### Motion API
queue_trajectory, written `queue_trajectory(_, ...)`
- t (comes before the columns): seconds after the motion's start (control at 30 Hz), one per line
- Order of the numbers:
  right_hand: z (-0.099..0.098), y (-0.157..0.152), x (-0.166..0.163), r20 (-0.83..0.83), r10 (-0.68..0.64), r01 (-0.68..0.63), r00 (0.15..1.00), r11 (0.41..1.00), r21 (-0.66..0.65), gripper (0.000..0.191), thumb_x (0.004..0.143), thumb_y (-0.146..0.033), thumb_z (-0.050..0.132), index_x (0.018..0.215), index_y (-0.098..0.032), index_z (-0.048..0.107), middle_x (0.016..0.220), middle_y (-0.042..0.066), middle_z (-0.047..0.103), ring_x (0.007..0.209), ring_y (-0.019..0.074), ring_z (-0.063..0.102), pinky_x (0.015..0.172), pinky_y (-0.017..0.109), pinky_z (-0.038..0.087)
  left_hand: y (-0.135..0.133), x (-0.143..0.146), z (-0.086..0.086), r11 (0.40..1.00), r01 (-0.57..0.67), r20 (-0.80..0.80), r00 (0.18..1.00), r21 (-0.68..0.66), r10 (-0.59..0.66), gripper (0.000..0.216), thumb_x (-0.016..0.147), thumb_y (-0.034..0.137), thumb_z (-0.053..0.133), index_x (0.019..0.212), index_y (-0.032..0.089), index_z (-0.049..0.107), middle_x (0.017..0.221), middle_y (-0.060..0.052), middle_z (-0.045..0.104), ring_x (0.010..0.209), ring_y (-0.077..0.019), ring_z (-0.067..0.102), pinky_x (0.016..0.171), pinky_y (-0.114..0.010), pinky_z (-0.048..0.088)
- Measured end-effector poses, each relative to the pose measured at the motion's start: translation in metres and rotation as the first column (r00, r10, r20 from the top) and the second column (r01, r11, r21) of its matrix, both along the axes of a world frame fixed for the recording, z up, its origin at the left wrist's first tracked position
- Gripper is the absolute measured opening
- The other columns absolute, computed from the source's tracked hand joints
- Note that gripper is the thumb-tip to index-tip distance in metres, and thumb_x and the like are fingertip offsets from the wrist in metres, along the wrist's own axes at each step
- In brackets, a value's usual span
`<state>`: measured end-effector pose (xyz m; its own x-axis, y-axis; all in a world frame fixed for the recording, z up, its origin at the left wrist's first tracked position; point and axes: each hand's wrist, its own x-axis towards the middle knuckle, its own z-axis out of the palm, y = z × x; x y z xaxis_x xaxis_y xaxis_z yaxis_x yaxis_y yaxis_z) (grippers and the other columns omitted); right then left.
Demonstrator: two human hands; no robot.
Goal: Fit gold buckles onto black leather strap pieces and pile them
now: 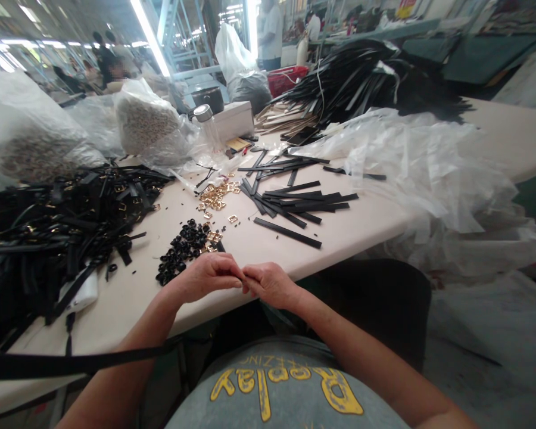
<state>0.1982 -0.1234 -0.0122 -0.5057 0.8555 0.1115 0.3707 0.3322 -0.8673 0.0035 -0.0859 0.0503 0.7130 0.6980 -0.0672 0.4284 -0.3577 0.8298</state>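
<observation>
Both left hand (208, 275) and right hand (270, 285) pinch something unseen, above a shirt (286, 381) reading "Replay".

A: Item one, left hand (209, 275)?
B: Bare, back uppermost, fingers curled in, thumb and fingertips (236, 279) pinched together.
A: Item two, right hand (271, 285)?
B: Same condition: knuckles up, fingers folded, tips pressed against those of the left. What the pinch contains cannot be told.
A: Arms?
B: Left forearm (129, 351) enters from lower left, right forearm (357, 357) from lower right. Both bare, wrists straight, converging before the torso.
</observation>
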Motion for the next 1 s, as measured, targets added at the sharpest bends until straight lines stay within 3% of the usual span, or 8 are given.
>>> queue_trajectory(0.1, -0.002, 0.001, 0.000, -0.110, -0.027, 0.017, 0.994, 0.996, -0.087, 0.018, 0.093, -0.017, 0.050, 0.082, -0.018, 0.064, 0.069, -0.003, 0.067, 0.055, 0.0084, 0.061, 0.056, 0.018, 0.044, -0.011, 0.006, -0.008, 0.977, -0.212, 0.064, 0.975, 0.018, 0.211, 0.010, 0.080, 0.029, 0.070, 0.085, 0.021, 0.074, 0.070, -0.002, 0.066, 0.059, -0.0135, 0.060, 0.055, -0.023, 0.045)
queue_trajectory(0.17, -0.004, 0.001, -0.001, -0.141, -0.046, 0.030, 0.989, 0.993, -0.112, 0.017, 0.094, -0.020, 0.051, 0.083, -0.018, 0.064, 0.069, -0.003, 0.067, 0.054, 0.0082, 0.061, 0.055, 0.018, 0.045, -0.018, 0.008, -0.015, 0.927, -0.368, 0.110, 0.927, 0.074, 0.359, 0.010, 0.077, 0.028, 0.072, 0.084, 0.021, 0.070, 0.066, 0.001, 0.063, 0.054, -0.0120, 0.056, 0.051, -0.022, 0.043)
queue_trajectory(0.27, -0.006, 0.001, -0.002, -0.136, -0.063, 0.049, 0.989, 0.993, -0.105, 0.019, 0.094, -0.023, 0.051, 0.079, -0.018, 0.062, 0.068, -0.003, 0.067, 0.054, 0.0081, 0.061, 0.056, 0.019, 0.045, -0.024, 0.009, -0.020, 0.849, -0.481, 0.139, 0.877, 0.220, 0.460, 0.008, 0.077, 0.027, 0.073, 0.077, 0.021, 0.068, 0.068, 0.001, 0.061, 0.056, -0.0115, 0.055, 0.052, -0.021, 0.042)
queue_trajectory(0.4, -0.007, 0.000, -0.002, -0.127, -0.060, 0.049, 0.990, 0.995, -0.088, 0.017, 0.093, -0.020, 0.051, 0.079, -0.018, 0.061, 0.068, -0.003, 0.067, 0.055, 0.0080, 0.062, 0.058, 0.019, 0.045, -0.028, 0.008, -0.016, 0.835, -0.442, 0.138, 0.897, 0.328, 0.420, 0.005, 0.081, 0.025, 0.070, 0.079, 0.021, 0.071, 0.072, -0.001, 0.064, 0.065, -0.0132, 0.060, 0.056, -0.022, 0.045)
queue_trajectory(0.57, -0.006, 0.000, -0.001, -0.156, -0.067, 0.051, 0.985, 0.994, -0.100, 0.017, 0.092, -0.016, 0.050, 0.078, -0.018, 0.061, 0.067, -0.003, 0.066, 0.054, 0.0079, 0.061, 0.057, 0.018, 0.045, -0.034, 0.010, -0.013, 0.868, -0.371, 0.166, 0.928, 0.331, 0.334, 0.006, 0.082, 0.018, 0.069, 0.087, 0.021, 0.072, 0.075, -0.001, 0.066, 0.064, -0.0117, 0.061, 0.055, -0.020, 0.046)
queue_trajectory(0.8, -0.008, 0.002, -0.003, -0.170, -0.077, 0.056, 0.982, 0.991, -0.125, 0.015, 0.091, -0.014, 0.049, 0.080, -0.018, 0.059, 0.068, -0.002, 0.066, 0.056, 0.0085, 0.063, 0.057, 0.018, 0.045, -0.035, 0.013, -0.019, 0.814, -0.343, 0.179, 0.939, 0.469, 0.293, 0.003, 0.083, 0.017, 0.069, 0.084, 0.018, 0.071, 0.078, -0.003, 0.069, 0.069, -0.0130, 0.064, 0.062, -0.022, 0.050)
queue_trajectory(1.0, -0.008, 0.003, -0.001, -0.149, -0.032, 0.019, 0.988, 0.996, -0.086, 0.015, 0.089, -0.009, 0.047, 0.083, -0.018, 0.058, 0.072, -0.003, 0.066, 0.060, 0.0083, 0.064, 0.059, 0.019, 0.045, -0.032, 0.013, -0.019, 0.790, -0.270, 0.093, 0.960, 0.550, 0.263, 0.008, 0.084, 0.014, 0.065, 0.087, 0.018, 0.072, 0.081, -0.004, 0.070, 0.070, -0.0134, 0.065, 0.063, -0.022, 0.051)
